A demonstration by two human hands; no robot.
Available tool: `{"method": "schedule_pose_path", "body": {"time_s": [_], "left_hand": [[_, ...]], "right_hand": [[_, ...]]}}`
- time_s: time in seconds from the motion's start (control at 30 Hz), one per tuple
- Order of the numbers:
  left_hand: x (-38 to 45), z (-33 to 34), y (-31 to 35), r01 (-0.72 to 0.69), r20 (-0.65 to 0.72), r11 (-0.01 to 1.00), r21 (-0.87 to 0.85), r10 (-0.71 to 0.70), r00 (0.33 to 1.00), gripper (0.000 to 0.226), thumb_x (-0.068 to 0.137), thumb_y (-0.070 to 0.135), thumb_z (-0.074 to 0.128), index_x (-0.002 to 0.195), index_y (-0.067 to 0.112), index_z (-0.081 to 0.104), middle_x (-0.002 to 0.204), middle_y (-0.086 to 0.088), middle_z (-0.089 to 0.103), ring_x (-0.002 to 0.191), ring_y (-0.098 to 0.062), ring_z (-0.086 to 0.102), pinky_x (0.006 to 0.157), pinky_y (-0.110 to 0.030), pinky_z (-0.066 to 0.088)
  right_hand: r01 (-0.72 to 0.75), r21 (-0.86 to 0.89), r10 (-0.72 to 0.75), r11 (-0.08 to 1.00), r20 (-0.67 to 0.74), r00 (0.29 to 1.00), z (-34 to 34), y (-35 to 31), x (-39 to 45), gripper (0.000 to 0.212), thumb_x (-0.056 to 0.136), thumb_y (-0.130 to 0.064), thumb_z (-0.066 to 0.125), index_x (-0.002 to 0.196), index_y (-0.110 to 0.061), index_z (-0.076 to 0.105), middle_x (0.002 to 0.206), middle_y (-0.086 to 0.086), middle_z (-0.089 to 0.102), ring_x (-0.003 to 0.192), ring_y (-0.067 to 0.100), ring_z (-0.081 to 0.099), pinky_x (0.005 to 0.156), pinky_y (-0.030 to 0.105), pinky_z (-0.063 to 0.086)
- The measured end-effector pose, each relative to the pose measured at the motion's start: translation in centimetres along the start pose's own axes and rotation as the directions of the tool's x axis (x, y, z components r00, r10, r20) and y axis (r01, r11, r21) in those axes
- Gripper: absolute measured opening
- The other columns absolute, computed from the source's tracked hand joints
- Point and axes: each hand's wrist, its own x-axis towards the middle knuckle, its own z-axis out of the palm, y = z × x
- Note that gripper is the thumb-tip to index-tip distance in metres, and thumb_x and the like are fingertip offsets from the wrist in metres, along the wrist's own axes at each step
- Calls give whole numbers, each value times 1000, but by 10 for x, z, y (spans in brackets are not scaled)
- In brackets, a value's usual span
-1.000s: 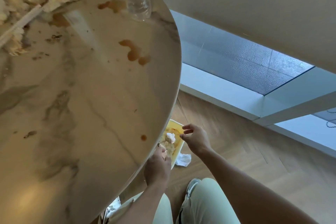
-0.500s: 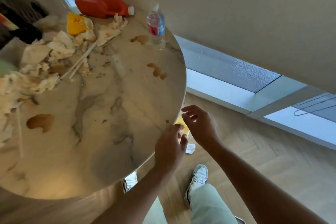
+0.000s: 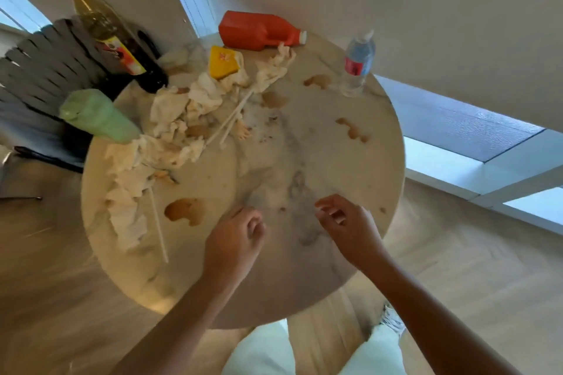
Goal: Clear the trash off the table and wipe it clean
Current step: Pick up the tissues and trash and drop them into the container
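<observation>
From the head camera, a round desk [image 3: 320, 268] with a glossy, pale marble-like top veined in grey fills the middle. Crumpled, stained paper napkins [image 3: 170, 131] lie in a loose heap across its far left part, with thin white straws [image 3: 231, 119] lying on and beside them and a yellow wedge-shaped carton [image 3: 222, 62] at the far edge. Brown puddles [image 3: 182, 211] spot the top, along with dark crumbs. An orange plastic jug [image 3: 259, 30] lies on its side at the far rim; a clear water bottle [image 3: 356, 64] stands upright at the right. A tall oil bottle [image 3: 103, 30] and a soft green bottle [image 3: 97, 117] are at the left.

The left hand [image 3: 234, 240] hovers over the near part of the desk, its grip loosely curled and empty. The right hand [image 3: 347, 228] hovers beside it, fingers half bent, holding nothing.

A grey woven chair [image 3: 39, 70] stands at the left; the floor [image 3: 472, 268] is pale wood.
</observation>
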Motion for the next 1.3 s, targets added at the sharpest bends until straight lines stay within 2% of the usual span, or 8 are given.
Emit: {"method": "schedule_pose_path", "body": {"time_s": [0.17,0.3,0.4,0.6,0.83,1.07,1.17,1.3], "left_hand": [[19,-60,-107,160,-13,961,224,-161,987,9,81,18,66,90,20,66,91,3,55,82,-21,59,64,-32,48],[28,-91,-169,340,39,805,487,-409,912,35,84,25,66,116,16,57,112,-9,48,102,-31,53,73,-40,46],[28,-98,-203,412,76,754,511,-517,853,50,83,32,69,126,20,46,121,-13,45,110,-36,50,81,-46,47],[12,-84,-227,351,12,848,397,-387,922,23,88,23,64,109,11,63,96,-10,60,86,-30,59,66,-39,47],[-6,-100,-195,243,-78,935,260,-230,970,5,83,11,68,85,11,63,81,2,55,72,-16,49,58,-29,37],[-28,-114,-121,-72,32,995,-71,75,997,10,87,14,65,96,17,70,84,12,57,72,-3,54,63,-7,39],[-30,-111,-107,-131,35,979,-158,138,990,14,87,14,67,100,18,71,90,14,59,75,5,53,64,-2,39],[-23,-108,-103,-174,43,953,-246,190,981,22,90,36,57,99,21,70,91,14,60,77,-4,59,61,-5,41]], "right_hand": [[-34,13,33,999,79,996,58,-31,4,9,89,-29,65,92,-35,71,83,-16,69,77,-3,62,70,16,49],[-54,5,53,999,104,993,81,-45,5,10,89,-29,64,93,-34,70,84,-18,68,78,-5,60,69,11,45],[-73,-23,75,997,97,992,88,-50,6,10,90,-28,63,94,-34,70,85,-18,68,78,-7,59,65,8,42],[-90,-39,94,995,106,990,103,-55,3,11,89,-25,64,93,-32,71,87,-15,69,78,-7,59,67,7,43],[10,-121,20,993,243,970,137,-75,-11,15,88,-30,64,99,-40,64,86,-19,64,80,-6,59,67,7,44],[245,-83,-190,966,414,890,167,-103,-26,61,81,-49,69,136,-43,42,127,-26,48,105,-7,53,85,11,47],[283,-64,-239,957,374,896,168,-107,-26,46,84,-48,67,127,-39,54,119,-23,57,101,-8,54,83,8,44],[297,-72,-267,952,278,923,164,-106,-26,24,87,-34,68,110,-29,69,101,-18,67,90,-2,59,79,10,46]]}}
